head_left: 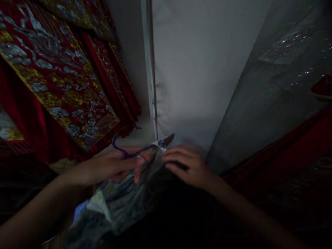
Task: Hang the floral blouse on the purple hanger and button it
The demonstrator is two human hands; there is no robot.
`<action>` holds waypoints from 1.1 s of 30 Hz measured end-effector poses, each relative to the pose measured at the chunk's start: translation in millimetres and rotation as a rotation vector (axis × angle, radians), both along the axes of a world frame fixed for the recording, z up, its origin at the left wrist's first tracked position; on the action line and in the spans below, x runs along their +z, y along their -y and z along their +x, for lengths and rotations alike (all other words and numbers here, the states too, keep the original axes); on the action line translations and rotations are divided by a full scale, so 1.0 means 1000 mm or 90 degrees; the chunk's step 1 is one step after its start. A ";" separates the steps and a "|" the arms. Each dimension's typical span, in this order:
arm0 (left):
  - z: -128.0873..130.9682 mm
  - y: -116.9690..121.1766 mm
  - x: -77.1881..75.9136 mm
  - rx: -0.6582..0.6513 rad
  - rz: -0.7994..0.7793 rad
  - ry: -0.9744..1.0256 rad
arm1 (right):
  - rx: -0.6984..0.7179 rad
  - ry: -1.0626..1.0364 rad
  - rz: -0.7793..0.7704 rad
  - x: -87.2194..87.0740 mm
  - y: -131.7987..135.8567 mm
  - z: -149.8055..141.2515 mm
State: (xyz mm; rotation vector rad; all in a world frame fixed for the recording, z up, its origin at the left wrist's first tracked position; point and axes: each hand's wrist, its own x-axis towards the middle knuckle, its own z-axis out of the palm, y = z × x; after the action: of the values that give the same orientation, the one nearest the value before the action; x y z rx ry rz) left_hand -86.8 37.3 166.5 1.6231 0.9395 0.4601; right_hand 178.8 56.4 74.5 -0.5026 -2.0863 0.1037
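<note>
Dim light and motion blur soften everything near my hands. My left hand is closed, its fingers bent over a grey patterned cloth that lies across my lap. A purple cord loops above that hand and crosses its fingers toward the cloth's far tip. At this tip is a small pale piece with a blue spot and a dark pointed end; its kind is unclear. My right hand is beside it, with thumb and fingers drawn together at the cloth's edge. What sits between those fingertips is hidden.
Red cloth embroidered in silver and gold hangs at the left. Ahead is a pale panel with a narrow upright strip along its left side. Shiny clear plastic sheeting covers the right, above more red cloth.
</note>
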 end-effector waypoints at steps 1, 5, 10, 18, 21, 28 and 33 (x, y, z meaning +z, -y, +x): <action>-0.006 0.001 0.001 -0.003 0.072 -0.047 | -0.084 -0.059 -0.013 0.002 -0.014 0.008; -0.021 -0.011 0.007 0.102 0.315 -0.080 | -0.072 -0.085 -0.308 -0.005 -0.049 0.033; -0.032 -0.052 0.007 0.228 0.343 0.029 | 0.062 -0.166 -0.655 -0.009 -0.050 0.036; -0.027 -0.097 -0.013 0.493 0.850 0.052 | -0.001 -0.575 -0.459 0.048 -0.136 0.017; -0.014 -0.083 -0.034 0.472 0.955 0.025 | -0.020 -0.674 -0.374 0.055 -0.162 0.025; 0.025 -0.084 -0.131 0.148 0.561 -0.132 | -0.078 -0.756 -0.380 0.009 -0.122 0.042; 0.060 -0.078 -0.200 0.198 0.470 -0.073 | -0.171 -0.824 -0.380 -0.030 -0.116 0.058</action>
State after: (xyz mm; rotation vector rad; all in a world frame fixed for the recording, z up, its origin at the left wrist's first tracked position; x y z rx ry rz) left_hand -27.0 115.8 -33.8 2.1812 1.1978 1.0266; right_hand 236.4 172.0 44.2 -0.7768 -0.6838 0.7012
